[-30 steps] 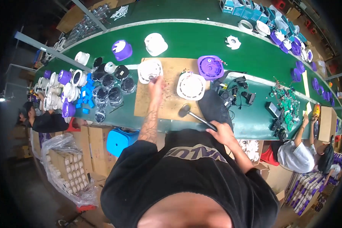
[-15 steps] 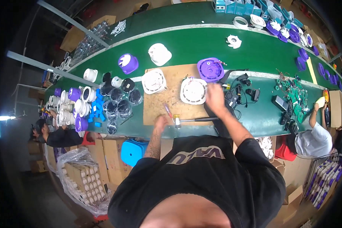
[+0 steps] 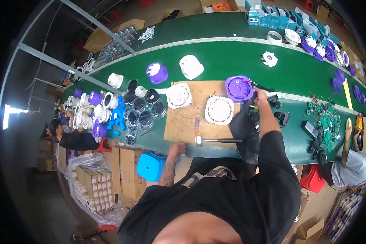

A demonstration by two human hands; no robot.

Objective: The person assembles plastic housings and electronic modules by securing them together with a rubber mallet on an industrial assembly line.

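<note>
My left hand [image 3: 177, 149] rests at the table's front edge with its fingers curled and nothing visible in them. My right hand [image 3: 260, 97] is closed beside the purple round-cornered base [image 3: 239, 89]; what its fingers grip is hidden. Below it a dark sheet-like piece [image 3: 246, 136] lies over the table. A white base [image 3: 219, 110] with a slotted ring sits on the brown board [image 3: 183, 126], and another white shell [image 3: 179, 95] stands at the board's left side. A hammer [image 3: 221, 140] lies across the board's front, with a screwdriver [image 3: 197, 124] close to its head.
Wrapped black round parts [image 3: 138, 118], blue blocks [image 3: 118, 116] and white and purple housings [image 3: 94, 98] crowd the left. Black power adapters [image 3: 281, 118] and green circuit boards [image 3: 329, 126] lie to the right. A co-worker [image 3: 349, 168] sits at far right, another person [image 3: 71, 136] at far left.
My right hand has moved from the white base's right side up and away, to beside the purple base. My left hand has drawn back from the screwdriver to the table edge. The view has shifted.
</note>
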